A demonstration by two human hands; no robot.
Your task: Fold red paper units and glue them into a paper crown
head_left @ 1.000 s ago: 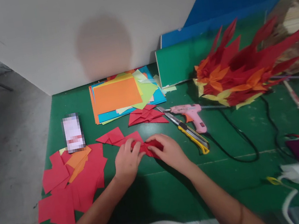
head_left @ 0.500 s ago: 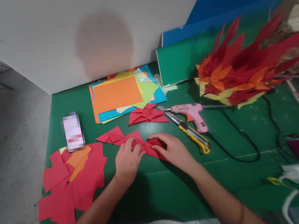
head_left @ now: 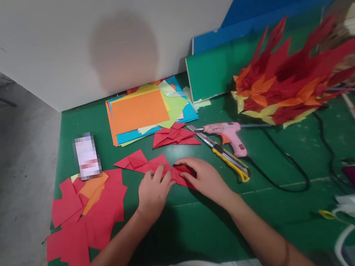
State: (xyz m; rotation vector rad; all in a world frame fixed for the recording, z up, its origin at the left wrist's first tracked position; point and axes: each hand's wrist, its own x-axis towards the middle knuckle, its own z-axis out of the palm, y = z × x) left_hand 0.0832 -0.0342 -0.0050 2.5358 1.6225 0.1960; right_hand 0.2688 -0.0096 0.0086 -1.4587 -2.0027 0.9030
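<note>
Both hands meet over a small folded red paper piece [head_left: 180,174] lying on the green table [head_left: 186,223]. My left hand [head_left: 153,191] pinches its left end with curled fingers. My right hand [head_left: 204,178] presses and grips the right end, fingers bent over the fold. Just behind the hands lie more folded red pieces [head_left: 137,161] and a second folded red cluster [head_left: 174,136]. Most of the held piece is covered by my fingers.
Red paper squares [head_left: 85,213] and an orange folded piece spread at the left, beside a phone [head_left: 87,156]. A stack of coloured sheets [head_left: 142,110] lies at the back. A yellow utility knife [head_left: 226,158], pink glue gun [head_left: 228,135] with black cord, and a red-orange paper flower [head_left: 288,81] lie right.
The hands stay on the red piece; my right hand shifted slightly and my left fingers moved along the fold. The camera view drifted a little.
</note>
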